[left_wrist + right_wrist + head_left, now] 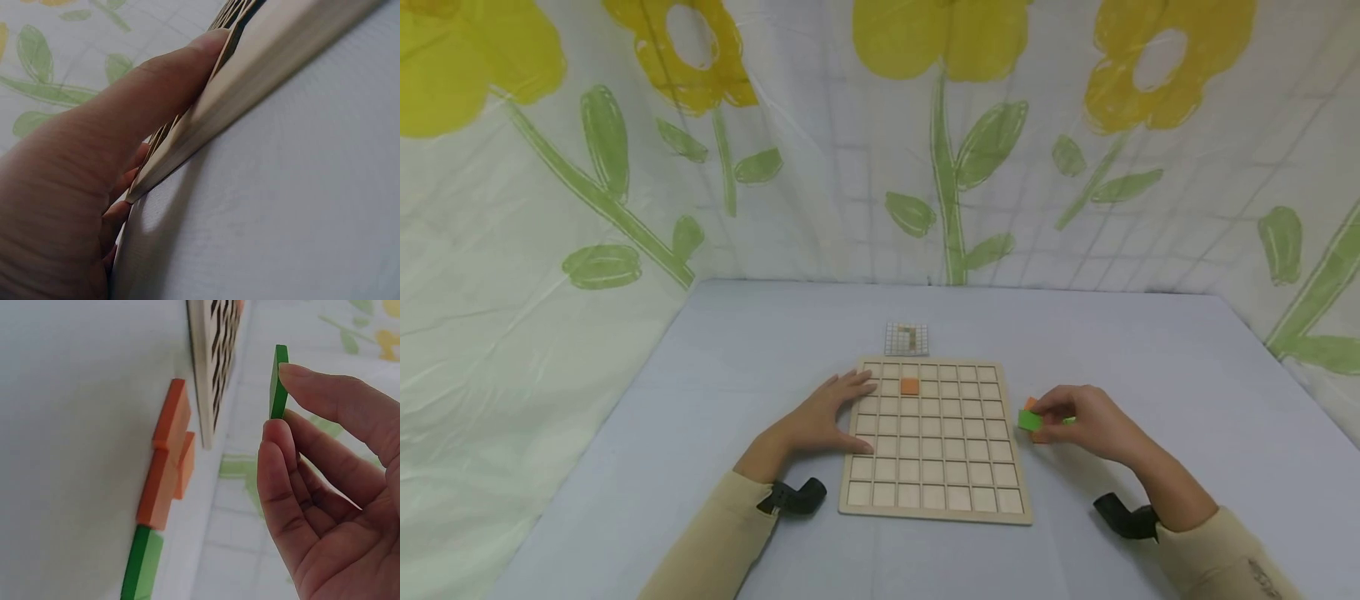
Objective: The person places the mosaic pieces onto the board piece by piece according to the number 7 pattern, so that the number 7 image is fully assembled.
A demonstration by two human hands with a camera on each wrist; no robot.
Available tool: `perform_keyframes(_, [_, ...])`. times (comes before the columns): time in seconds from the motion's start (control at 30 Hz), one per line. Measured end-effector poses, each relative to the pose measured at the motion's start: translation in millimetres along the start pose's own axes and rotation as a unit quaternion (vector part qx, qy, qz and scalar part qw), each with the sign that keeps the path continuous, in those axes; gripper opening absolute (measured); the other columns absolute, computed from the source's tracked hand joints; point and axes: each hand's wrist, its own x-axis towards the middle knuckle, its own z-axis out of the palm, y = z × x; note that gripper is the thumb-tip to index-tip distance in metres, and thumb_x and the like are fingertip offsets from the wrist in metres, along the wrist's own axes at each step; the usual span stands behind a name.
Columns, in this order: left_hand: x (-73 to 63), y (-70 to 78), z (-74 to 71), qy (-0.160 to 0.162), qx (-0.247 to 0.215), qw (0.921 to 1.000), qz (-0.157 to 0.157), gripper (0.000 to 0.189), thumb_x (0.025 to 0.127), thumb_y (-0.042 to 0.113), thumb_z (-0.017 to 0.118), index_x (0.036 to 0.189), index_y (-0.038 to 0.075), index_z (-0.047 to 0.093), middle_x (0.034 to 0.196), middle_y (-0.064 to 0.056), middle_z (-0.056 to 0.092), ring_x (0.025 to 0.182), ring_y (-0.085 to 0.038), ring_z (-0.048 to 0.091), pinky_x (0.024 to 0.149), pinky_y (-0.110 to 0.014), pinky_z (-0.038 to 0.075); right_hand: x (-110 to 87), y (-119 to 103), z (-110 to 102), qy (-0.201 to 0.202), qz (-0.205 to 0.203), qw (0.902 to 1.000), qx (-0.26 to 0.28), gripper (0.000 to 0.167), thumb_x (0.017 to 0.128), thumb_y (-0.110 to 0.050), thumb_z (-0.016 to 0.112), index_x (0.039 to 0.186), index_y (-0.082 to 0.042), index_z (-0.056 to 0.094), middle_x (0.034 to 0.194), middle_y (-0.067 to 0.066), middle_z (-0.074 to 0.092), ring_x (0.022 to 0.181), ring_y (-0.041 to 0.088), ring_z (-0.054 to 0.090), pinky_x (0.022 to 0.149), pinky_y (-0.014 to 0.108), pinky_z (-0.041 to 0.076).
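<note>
Loosely spread, the left hand (822,418) rests thumb and fingertips on the left side of a gridded wooden board (936,518). The right hand (1093,422) pinches a green tile (1029,420) just beside the board's right edge, near orange tiles (155,492) on the table (760,567). Farther, one orange square (910,386) sits in the grid; beyond lies a small patterned card (893,340).
</note>
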Motion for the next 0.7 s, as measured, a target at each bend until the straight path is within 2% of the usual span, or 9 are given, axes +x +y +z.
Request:
perform_keyframes(0.23, [-1.2,-0.3,0.3,0.004,-0.003,1.0000,-0.002,0.093,0.065,0.052,0.079,0.140,0.011,0.042,0.154,-0.003,0.027,0.145,-0.026,0.014,0.121,-0.046,0.006,23.0,-8,6,-0.006,-0.024,0.9997,-0.002,0.022,0.077,-0.006,0.073,0.098,0.001,0.069,0.089,0.006,0.068,0.076,0.008,0.059,0.067,0.021,0.052])
perform_keyframes(0.53, [0.1,-3.4,1.9,0.001,0.001,1.0000,-0.007,0.095,0.065,0.053,0.078,0.142,0.015,0.039,0.155,0.001,0.025,0.146,-0.022,0.013,0.121,-0.043,0.006,55.7,-18,18,-0.023,-0.047,0.9986,0.011,0.022,0.078,-0.006,0.072,0.099,0.001,0.069,0.094,0.010,0.069,0.079,0.012,0.061,0.071,0.024,0.055])
perform_keyframes(0.7, [0.6,-2.7,1.2,0.002,-0.004,1.0000,-0.002,0.094,0.065,0.053,0.079,0.142,0.014,0.040,0.155,0.000,0.025,0.146,-0.024,0.013,0.121,-0.045,0.006,72.2,-23,26,-0.030,-0.055,0.9977,0.027,0.023,0.079,-0.008,0.072,0.100,0.002,0.069,0.096,0.013,0.069,0.082,0.016,0.063,0.072,0.026,0.055])
